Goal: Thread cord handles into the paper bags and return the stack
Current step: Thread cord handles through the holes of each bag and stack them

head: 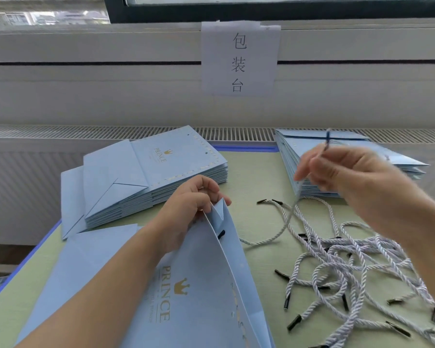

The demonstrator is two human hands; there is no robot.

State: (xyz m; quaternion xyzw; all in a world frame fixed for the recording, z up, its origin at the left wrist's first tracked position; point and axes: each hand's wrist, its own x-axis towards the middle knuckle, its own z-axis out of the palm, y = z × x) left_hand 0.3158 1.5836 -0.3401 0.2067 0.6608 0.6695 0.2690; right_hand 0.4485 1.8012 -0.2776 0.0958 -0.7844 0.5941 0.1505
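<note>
Head view: pale blue paper bag (186, 297) with gold PRINCE print, mouth spread; left hand (186, 212) grips its top edge; right hand (337, 169) pinches white twisted cord (290, 217).

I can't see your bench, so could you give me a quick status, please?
Left hand grips open bag. Right hand pinches cord, one end already threaded. Nothing in the way.

Head view, down over table (261, 259)
</note>
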